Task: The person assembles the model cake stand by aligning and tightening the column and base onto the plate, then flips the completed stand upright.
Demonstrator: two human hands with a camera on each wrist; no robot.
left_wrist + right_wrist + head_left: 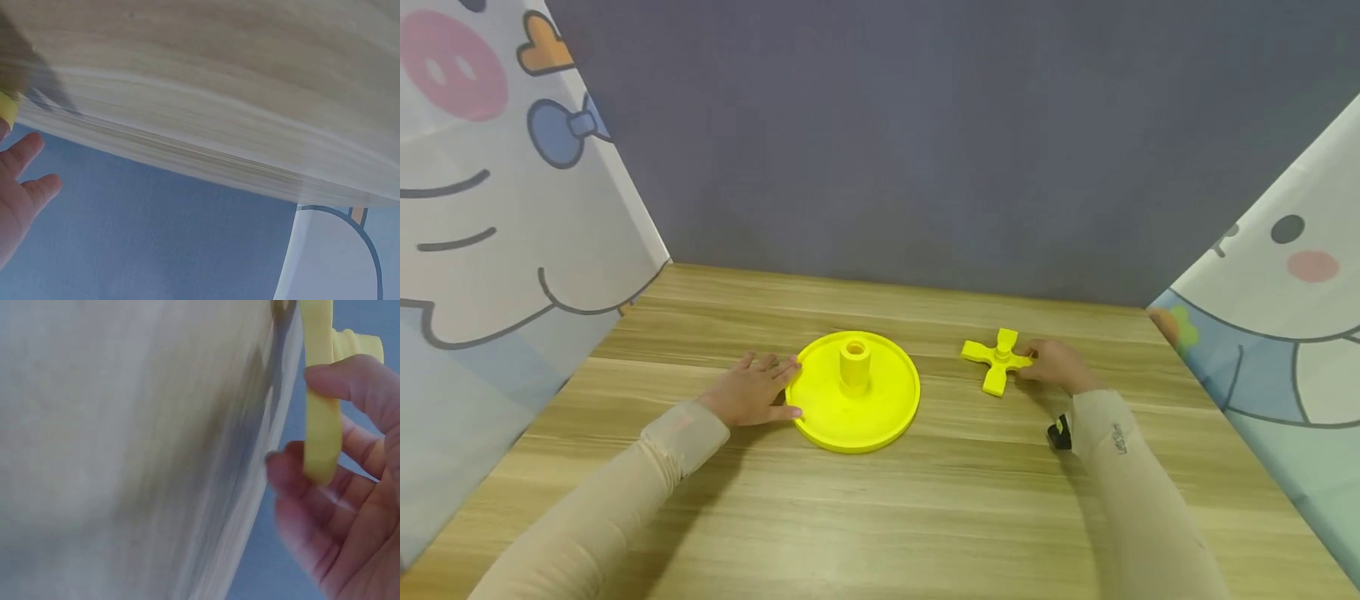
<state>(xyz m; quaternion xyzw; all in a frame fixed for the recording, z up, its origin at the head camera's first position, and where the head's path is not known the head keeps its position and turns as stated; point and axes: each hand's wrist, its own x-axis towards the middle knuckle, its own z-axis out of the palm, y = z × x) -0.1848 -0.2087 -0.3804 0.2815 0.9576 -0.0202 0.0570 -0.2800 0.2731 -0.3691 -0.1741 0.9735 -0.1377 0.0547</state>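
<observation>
A round yellow plate (820,410) with a raised rim lies on the table, a hollow post (854,371) standing upright at its middle. My left hand (747,393) rests at the plate's left rim, fingers spread and fairly straight, thumb and fingertips touching the edge. Only part of that hand (20,194) and a sliver of yellow (7,111) appear in the left wrist view. To the right, my right hand (1054,367) pinches one arm of a yellow four-armed cross piece (997,360) with a short stub at its centre. The right wrist view shows the thumb and fingers on the cross piece (322,425).
The wood-grain table (880,517) runs back to a dark grey panel (880,150). White cartoon-printed sheets (512,242) flank it on both sides. A small black object (1060,433) sits at the right wrist, by the cuff.
</observation>
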